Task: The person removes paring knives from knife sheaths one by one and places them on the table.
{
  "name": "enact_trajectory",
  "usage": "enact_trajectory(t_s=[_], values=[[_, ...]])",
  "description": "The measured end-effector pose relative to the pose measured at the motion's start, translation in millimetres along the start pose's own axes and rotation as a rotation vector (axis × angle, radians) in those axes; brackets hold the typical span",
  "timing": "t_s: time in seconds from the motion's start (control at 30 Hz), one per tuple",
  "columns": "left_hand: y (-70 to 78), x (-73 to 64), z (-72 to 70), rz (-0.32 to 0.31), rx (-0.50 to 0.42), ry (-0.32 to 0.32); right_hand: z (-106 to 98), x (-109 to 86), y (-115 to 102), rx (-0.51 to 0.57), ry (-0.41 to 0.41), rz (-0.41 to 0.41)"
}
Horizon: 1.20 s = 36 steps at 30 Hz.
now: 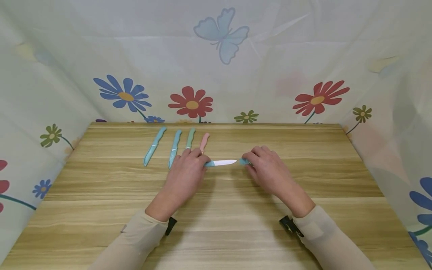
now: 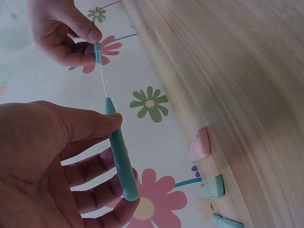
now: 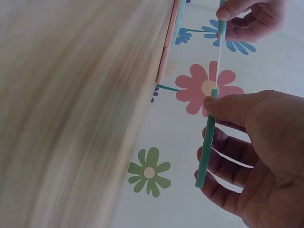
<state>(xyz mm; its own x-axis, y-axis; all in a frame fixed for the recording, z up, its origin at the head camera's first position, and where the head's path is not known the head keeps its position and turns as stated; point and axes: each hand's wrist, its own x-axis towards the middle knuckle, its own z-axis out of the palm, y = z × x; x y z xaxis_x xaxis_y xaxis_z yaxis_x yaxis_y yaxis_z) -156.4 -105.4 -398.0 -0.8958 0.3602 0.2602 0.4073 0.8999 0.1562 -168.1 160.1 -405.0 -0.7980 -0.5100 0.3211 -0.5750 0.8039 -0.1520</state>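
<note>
In the head view, my left hand (image 1: pixel 186 171) grips the blue handle of a small paring knife (image 1: pixel 225 162), its pale blade bare and pointing right. Thumb and fingers close round that handle (image 2: pixel 123 164) in the left wrist view. My right hand (image 1: pixel 271 171) pinches a blue knife sheath (image 1: pixel 244 161), mostly hidden by the fingers from above. The right wrist view shows the sheath (image 3: pixel 206 147) lengthwise between thumb and fingertips. Blade and sheath are in line, the tip right at the sheath's mouth. Both hands are above the wooden table (image 1: pixel 216 228).
Towards the back left lie several sheathed knives: a blue knife (image 1: pixel 155 146) furthest left, another blue knife (image 1: pixel 175 146), a green-handled knife (image 1: pixel 190 138) and a pink-handled knife (image 1: pixel 204 141). My left hand partly covers the nearer ends of some. Flower-printed curtains (image 1: pixel 270 67) surround the table.
</note>
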Motion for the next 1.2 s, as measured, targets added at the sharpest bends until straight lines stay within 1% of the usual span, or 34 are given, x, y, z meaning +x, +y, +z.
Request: enact_trajectory(t_s=[0.17,0.37,0.47,0.63,0.73,0.8,0.93,1.0,1.07,1.2], values=[[0.0,-0.5,0.0,-0.002,-0.006,0.002,-2.7,1.4,0.7,0.001,-0.001,0.013],[1.1,-0.7,-0.5,-0.025,-0.030,-0.011,-3.7,2.0,1.4,0.016,-0.006,0.035],[1.6,-0.3,0.1,-0.039,-0.040,-0.016,-5.0,2.0,1.9,0.030,-0.017,0.063],[5.0,1.8,0.7,-0.057,-0.040,-0.010,-8.3,1.3,4.4,0.052,-0.058,0.124],[9.4,4.8,1.7,-0.061,-0.033,-0.009,-9.7,-0.6,6.6,0.062,-0.068,0.149],[13.2,6.5,3.4,-0.052,-0.028,-0.013,-10.6,-2.6,8.6,0.066,-0.069,0.165],[21.4,9.5,8.6,-0.012,-0.045,-0.004,-12.4,-7.4,13.7,0.081,-0.078,0.207],[25.6,11.6,11.8,0.010,-0.055,0.016,-13.5,-9.7,16.0,0.092,-0.089,0.231],[30.3,13.3,14.7,0.021,-0.058,0.021,-14.7,-11.9,17.9,0.104,-0.100,0.255],[41.3,15.6,19.1,0.008,-0.066,-0.020,-16.4,-15.9,21.5,0.112,-0.117,0.301]])
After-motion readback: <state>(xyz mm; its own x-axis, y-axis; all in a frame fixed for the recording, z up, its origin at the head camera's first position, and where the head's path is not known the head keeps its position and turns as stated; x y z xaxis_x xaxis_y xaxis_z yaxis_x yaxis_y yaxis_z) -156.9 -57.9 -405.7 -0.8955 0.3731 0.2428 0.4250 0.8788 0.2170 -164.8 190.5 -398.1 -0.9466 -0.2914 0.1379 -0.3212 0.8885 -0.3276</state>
